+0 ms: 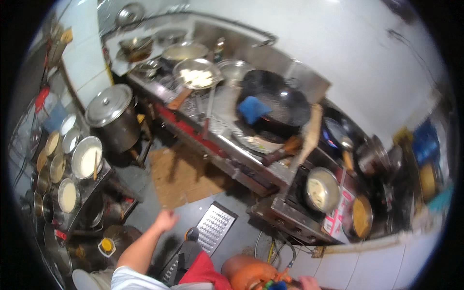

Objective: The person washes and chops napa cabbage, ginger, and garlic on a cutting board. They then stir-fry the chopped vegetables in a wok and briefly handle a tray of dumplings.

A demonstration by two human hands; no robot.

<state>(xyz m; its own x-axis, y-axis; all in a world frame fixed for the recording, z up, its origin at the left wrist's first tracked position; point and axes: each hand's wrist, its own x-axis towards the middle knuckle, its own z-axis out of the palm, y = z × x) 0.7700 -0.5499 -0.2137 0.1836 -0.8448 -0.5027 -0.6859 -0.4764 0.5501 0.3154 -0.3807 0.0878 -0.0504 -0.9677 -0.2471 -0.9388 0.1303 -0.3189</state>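
My left hand (166,220) hangs over the floor, its fingers curled and nothing visible in them. Near the bottom edge, my right hand (308,282) is partly cut off beside the top of an orange gas cylinder (253,273); its grip is unclear. Before me, a large black wok (279,98) sits on the steel stove counter with a blue cloth (253,110) at its near left rim. Left of it is a metal bowl of pale pieces (197,77). On the lower right burner stands a pan with pale food (320,190), beside a pot of yellowish-brown contents (362,217).
A lidded stockpot (108,105) stands left of the counter. A side table at left holds several bowls, one with pale batter-like contents (88,161). Cardboard (181,174) and a perforated metal plate (215,226) lie on the floor. Hoses (273,250) run near the cylinder.
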